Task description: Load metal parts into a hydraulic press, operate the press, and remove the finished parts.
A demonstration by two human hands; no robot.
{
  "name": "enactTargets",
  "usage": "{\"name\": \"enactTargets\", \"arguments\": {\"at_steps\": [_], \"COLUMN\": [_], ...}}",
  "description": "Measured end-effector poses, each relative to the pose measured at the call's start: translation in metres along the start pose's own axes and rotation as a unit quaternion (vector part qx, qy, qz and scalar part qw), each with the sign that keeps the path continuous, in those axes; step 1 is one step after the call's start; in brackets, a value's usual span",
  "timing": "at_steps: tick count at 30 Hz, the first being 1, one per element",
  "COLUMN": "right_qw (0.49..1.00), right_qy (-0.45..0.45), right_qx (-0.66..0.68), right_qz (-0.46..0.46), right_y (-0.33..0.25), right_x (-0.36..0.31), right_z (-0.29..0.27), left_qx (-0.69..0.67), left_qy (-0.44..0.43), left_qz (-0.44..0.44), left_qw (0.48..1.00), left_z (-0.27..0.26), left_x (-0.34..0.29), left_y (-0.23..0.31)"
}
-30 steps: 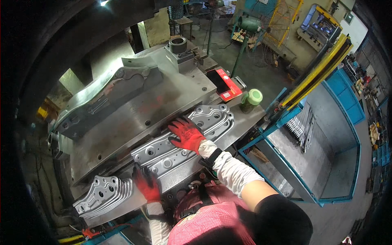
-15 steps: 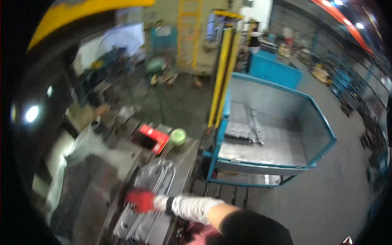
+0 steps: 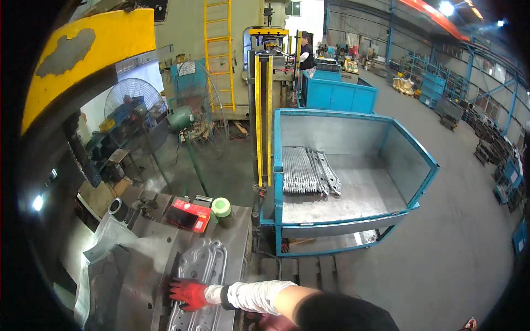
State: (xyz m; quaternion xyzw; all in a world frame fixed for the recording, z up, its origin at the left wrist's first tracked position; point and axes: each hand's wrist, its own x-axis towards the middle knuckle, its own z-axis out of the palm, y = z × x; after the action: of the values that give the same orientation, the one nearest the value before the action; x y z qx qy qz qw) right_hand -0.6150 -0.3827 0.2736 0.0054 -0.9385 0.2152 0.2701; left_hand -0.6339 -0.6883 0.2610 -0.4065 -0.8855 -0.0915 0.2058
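Observation:
My right hand (image 3: pixel 189 293), in a red glove with a white sleeve guard above it, lies palm down on a pressed sheet-metal part (image 3: pixel 200 259). Its fingers are spread across the metal and do not wrap around it. The part is long and grey, with raised ribs and holes, and rests on a worn steel table (image 3: pixel 144 270). Whether other parts lie beneath it I cannot tell. My left hand does not show. Below my right forearm is a dark pink patch (image 3: pixel 273 322) that I cannot make out.
Beyond the part are a red box (image 3: pixel 189 214) with a dark flat thing on it and a green-lidded container (image 3: pixel 222 209). A blue-framed metal bin (image 3: pixel 353 218) holds a row of metal parts (image 3: pixel 301 170). A yellow-black post (image 3: pixel 264 121), fans (image 3: pixel 181 118) and a person (image 3: pixel 307 55) stand farther off.
The view has swung and steadied, so the bin and table sit farther left and look sharper. My right hand stays on the metal part, its fingers now plainly spread.

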Motion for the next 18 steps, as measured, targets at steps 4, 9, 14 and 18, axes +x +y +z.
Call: {"name": "enactTargets", "arguments": {"at_steps": [4,9,14,18], "right_qw": [0.999,1.0,1.0,0.999], "right_qy": [-0.042,-0.027,-0.002,0.023], "right_qx": [0.008,0.011,0.0,-0.012], "right_qz": [-0.002,0.006,-0.014,-0.025], "right_y": [-0.022,-0.025,-0.011,-0.011], "right_x": [0.01,0.008,0.005,0.004], "right_z": [-0.022,-0.035,-0.012,-0.011], "left_qx": [0.0,0.015,-0.07,-0.037], "left_qy": [-0.001,-0.001,-0.107,-0.05], "left_qz": [-0.018,-0.003,-0.084,-0.061], "left_qw": [1.0,1.0,0.988,0.996], "left_z": [-0.001,-0.003,-0.016,0.011], "left_x": [-0.007,-0.004,0.0,-0.011], "left_y": [-0.006,-0.007,-0.004,-0.014]}}
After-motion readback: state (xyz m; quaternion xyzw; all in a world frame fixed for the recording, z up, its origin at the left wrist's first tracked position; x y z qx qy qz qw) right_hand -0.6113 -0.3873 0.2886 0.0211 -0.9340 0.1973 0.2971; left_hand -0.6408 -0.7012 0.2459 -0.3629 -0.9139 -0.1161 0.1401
